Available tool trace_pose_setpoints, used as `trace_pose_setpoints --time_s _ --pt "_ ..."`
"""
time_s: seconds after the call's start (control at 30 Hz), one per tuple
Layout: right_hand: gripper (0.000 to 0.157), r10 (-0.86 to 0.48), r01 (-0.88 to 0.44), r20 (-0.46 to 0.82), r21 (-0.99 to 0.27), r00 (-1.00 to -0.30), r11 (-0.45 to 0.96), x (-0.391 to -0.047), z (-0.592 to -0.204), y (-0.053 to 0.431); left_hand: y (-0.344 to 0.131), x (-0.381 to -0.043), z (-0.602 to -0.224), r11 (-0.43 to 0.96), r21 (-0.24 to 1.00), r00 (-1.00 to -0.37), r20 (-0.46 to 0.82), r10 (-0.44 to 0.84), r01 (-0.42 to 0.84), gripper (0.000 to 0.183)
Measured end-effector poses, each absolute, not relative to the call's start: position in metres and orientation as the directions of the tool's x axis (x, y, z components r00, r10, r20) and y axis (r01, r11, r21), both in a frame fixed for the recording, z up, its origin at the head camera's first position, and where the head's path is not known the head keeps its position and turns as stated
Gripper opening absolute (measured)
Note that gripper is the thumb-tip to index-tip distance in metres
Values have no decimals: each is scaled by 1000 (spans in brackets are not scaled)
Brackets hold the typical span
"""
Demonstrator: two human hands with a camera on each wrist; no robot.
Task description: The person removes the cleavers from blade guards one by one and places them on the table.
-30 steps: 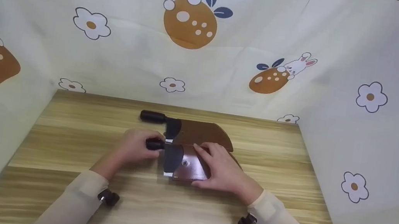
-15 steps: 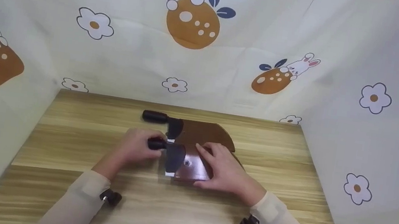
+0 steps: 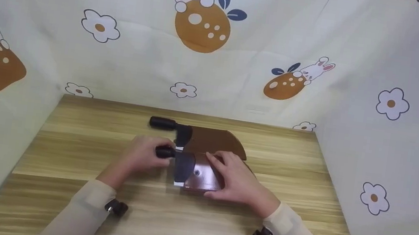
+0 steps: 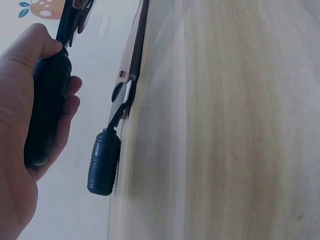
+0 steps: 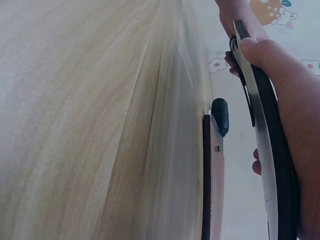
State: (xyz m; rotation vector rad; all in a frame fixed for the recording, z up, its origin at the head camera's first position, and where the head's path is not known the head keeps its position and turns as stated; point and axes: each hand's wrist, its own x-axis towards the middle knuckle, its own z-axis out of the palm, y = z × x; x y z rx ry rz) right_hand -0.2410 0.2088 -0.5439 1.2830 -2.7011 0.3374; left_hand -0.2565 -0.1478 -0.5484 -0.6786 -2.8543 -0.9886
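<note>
Two broad knives with black handles and brown sheaths appear side by side in the head view. My left hand (image 3: pixel 145 153) grips the nearer knife's handle (image 4: pixel 47 110), thumb along its top end. My right hand (image 3: pixel 239 179) holds that knife's sheath (image 3: pixel 205 174) across its width, thumb at the near edge. A strip of bare blade (image 3: pixel 179 183) shows between handle and sheath. Both wrist views show this knife raised off the table. The other sheathed knife (image 3: pixel 216 141) lies flat just behind it, its handle (image 4: pixel 104 162) pointing left.
The wood-grain table (image 3: pixel 185 229) extends around both knives. Pale cloth (image 3: pixel 140 58) printed with rabbits, oranges and flowers hangs along its back and sides.
</note>
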Motion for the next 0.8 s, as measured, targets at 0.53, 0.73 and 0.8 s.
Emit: trace_pose_setpoints --time_s 0.53,0.73,0.8 --pt "113 -747 -781 228 -184 -624 596 -249 -538 223 -161 -263 -545 696 549 -884 240 401 464 33" --pt "114 -744 -774 212 -187 -634 605 -249 -543 224 -159 -262 -551 694 569 -895 221 388 442 32" --pt "114 -744 -772 208 -192 -635 606 -250 -544 224 -159 -261 -552 694 578 -900 209 383 430 32"
